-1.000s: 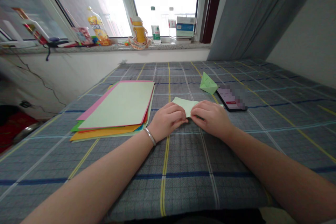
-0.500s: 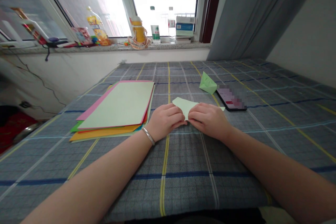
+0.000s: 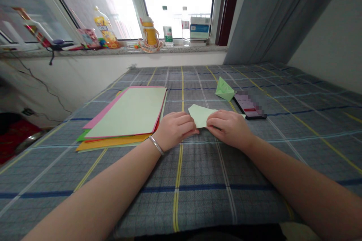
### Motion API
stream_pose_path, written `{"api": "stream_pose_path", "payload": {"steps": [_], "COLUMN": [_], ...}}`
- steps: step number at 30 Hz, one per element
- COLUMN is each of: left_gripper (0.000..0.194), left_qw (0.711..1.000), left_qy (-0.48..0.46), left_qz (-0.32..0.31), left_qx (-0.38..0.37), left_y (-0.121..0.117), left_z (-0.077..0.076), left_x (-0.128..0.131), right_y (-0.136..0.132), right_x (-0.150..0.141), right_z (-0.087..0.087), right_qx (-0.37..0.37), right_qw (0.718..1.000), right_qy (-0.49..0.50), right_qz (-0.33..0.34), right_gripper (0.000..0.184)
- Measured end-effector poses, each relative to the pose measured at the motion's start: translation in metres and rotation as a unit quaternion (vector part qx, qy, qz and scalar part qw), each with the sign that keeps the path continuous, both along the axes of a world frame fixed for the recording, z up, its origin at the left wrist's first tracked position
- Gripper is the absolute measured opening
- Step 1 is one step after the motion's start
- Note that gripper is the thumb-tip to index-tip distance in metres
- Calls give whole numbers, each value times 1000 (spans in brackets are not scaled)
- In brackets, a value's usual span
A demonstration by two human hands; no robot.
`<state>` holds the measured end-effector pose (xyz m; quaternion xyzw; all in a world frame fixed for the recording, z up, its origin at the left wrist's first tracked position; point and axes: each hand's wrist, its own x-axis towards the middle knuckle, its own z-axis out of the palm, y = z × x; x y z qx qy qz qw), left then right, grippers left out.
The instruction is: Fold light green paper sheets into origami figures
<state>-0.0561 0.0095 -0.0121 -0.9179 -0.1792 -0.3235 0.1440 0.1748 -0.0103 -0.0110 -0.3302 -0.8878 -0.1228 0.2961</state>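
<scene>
A pale green folded sheet of paper lies on the checked cloth between my two hands. My left hand, with a silver bangle at the wrist, closes its fingers at the paper's left edge. On the other side my right hand pinches the paper's near edge and covers much of its right part; a small pale tip shows beyond the knuckles. Behind the right hand stands a brighter green folded paper shape, touching or nearly touching the phone. The paper's underside is hidden.
A stack of coloured paper sheets lies to the left, pale green on top. The phone rests at the right, its screen lit. Several bottles, including a yellow drink bottle, and boxes line the windowsill beyond the checked cloth.
My left hand has slid a little to the left along the paper's edge, widening the gap between the hands. The paper and my right hand have shifted slightly right.
</scene>
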Motion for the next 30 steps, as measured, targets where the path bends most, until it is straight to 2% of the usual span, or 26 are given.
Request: {"api": "stream_pose_path", "payload": {"steps": [7, 12, 15, 18, 22, 26, 30], "left_gripper": [21, 14, 14, 14, 15, 13, 11], "left_qw": [998, 999, 999, 998, 994, 990, 982], "left_qy": [-42, 5, 5, -22, -62, -63, -102], "left_qz": [38, 47, 54, 54, 71, 110, 126], "left_qx": [-39, -15, -5, -20, -46, -64, -96], "left_y": [2, -3, -2, 1, 7, 13, 20], "left_z": [-3, -7, -8, -7, -6, -7, -8], "left_x": [-1, 6, 4, -1, -8, -14, -19], "right_y": [-2, -3, 0, 5, 11, 15, 23], "right_x": [0, -3, 1, 11, 26, 38, 44], "right_z": [2, 2, 2, 2, 5, 9, 4], "right_qx": [-4, 2, 2, -27, -77, -105, -128], "right_qw": [1000, 999, 995, 987, 981, 981, 978], "right_qy": [3, -45, -89, -105, -46, 21, 72], "right_qz": [-17, -22, -53, -116, -171, -165, -147], "right_gripper": [16, 19, 17, 11, 24, 32, 35]}}
